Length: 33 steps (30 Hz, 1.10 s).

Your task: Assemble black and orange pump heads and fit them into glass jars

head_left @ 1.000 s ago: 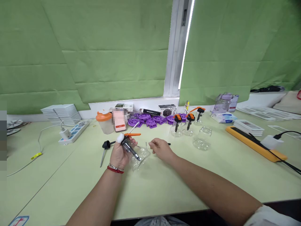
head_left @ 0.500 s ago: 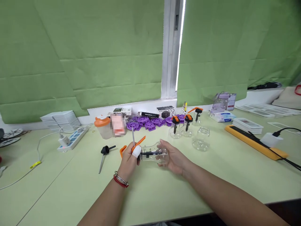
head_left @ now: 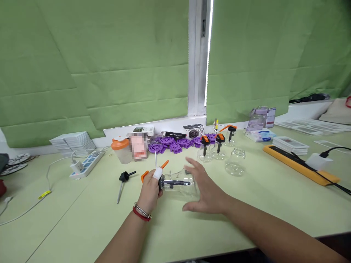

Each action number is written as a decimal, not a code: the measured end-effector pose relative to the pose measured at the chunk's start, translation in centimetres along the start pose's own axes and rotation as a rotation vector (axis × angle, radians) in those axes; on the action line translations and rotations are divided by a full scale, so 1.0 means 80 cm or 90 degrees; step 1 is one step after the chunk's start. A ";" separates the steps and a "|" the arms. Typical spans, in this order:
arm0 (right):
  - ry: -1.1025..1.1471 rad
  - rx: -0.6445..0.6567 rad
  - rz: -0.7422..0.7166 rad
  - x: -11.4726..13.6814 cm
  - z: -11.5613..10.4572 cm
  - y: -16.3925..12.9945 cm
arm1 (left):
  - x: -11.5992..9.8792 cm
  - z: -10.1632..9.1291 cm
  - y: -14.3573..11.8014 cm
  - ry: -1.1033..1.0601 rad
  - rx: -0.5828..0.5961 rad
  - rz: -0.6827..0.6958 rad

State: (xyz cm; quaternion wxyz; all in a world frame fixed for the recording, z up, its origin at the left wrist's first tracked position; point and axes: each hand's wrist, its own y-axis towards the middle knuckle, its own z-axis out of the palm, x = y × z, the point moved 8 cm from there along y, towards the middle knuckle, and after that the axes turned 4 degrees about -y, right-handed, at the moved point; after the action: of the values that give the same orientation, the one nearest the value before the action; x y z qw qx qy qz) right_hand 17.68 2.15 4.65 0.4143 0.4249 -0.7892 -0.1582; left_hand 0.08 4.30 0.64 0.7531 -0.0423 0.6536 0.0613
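A clear glass dispenser bottle [head_left: 181, 191] lies sideways in the air over the table, a black tube running inside it. My left hand [head_left: 149, 188], a white wrap on its thumb, is closed round the black cap end, where a metal spout and an orange lever stick out. Beside the bottle's base, my right hand [head_left: 208, 190] is open with fingers and thumb spread; whether it touches the glass I cannot tell. An orange part [head_left: 144, 176] shows just behind my left hand. Left of it lies a black stopper with a metal spout [head_left: 124, 177].
Several capped glass bottles [head_left: 205, 150] stand at the back right, near an uncapped glass bottle [head_left: 235, 163]. Purple plastic parts [head_left: 175, 143] and an orange-lidded cup [head_left: 120, 149] line the back. Power strips [head_left: 87, 164] and an orange one [head_left: 300, 165] lie at either side.
My right hand has let go its grip on the bottle's base and spread its fingers. My left hand still holds the cap end, and the bottle has dropped slightly.
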 end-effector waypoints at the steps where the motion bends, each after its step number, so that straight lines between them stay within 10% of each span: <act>1: 0.081 -0.001 0.141 -0.021 0.003 -0.002 | -0.002 -0.002 0.000 0.021 -0.013 0.024; 5: 0.289 0.131 0.439 -0.050 0.038 -0.025 | -0.007 -0.004 0.002 0.080 -0.028 0.075; 11: 0.033 0.054 0.035 0.003 0.005 -0.007 | 0.000 -0.004 0.007 0.019 0.005 -0.001; 16: 0.394 0.141 0.441 -0.044 0.042 -0.025 | -0.007 -0.005 0.007 0.086 0.010 0.076; 18: 0.346 0.159 0.449 -0.043 0.043 -0.026 | -0.006 -0.003 0.007 0.090 0.018 0.077; 24: -0.324 -0.022 -0.265 0.044 -0.002 -0.020 | 0.009 -0.004 0.010 -0.008 0.016 -0.047; 27: -0.450 -0.061 -0.398 0.049 -0.007 -0.038 | 0.012 -0.018 0.015 -0.040 -0.027 -0.079; 33: -0.371 -0.164 0.068 -0.046 -0.070 -0.071 | -0.002 -0.041 0.027 -0.098 -0.105 0.003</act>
State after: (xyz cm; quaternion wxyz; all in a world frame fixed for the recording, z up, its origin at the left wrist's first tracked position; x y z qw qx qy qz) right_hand 26.21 2.34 2.72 0.2291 0.2640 -0.8693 -0.3494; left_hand -3.51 5.97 0.37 0.7951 -0.0979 0.5864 0.1199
